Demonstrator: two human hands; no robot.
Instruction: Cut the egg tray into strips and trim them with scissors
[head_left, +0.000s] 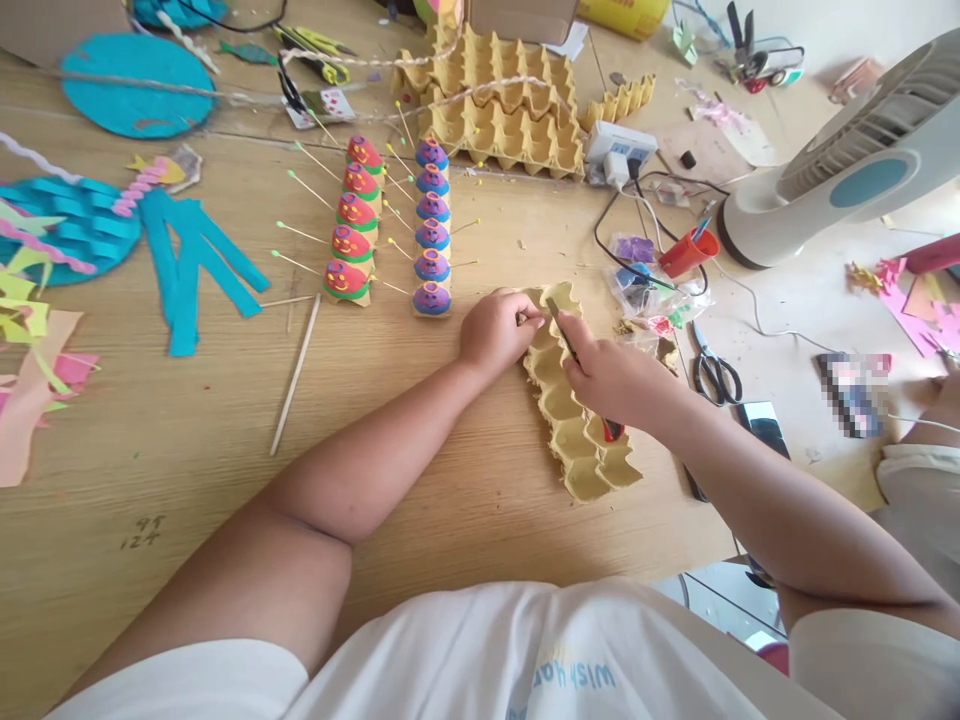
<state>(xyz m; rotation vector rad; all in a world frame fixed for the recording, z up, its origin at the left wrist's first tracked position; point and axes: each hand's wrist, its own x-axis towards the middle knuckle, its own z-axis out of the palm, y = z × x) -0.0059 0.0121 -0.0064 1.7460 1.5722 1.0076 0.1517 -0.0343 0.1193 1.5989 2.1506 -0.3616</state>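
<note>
A long piece of yellowish egg carton lies on the table in front of me, its cups facing up and its cut edges ragged. My left hand is closed on the carton's far left end, fingers curled at the rim. In my right hand is a utility knife, its narrow tip over the far cups and its red end showing below the palm. The fingers wrap round the handle and hide most of it. Whether the blade touches the carton, I cannot tell.
Two rows of painted carton caterpillars, one red and one purple, stand to the left. Egg trays lie behind. Scissors, a power strip with cables and a fan are at right. A wooden stick lies left.
</note>
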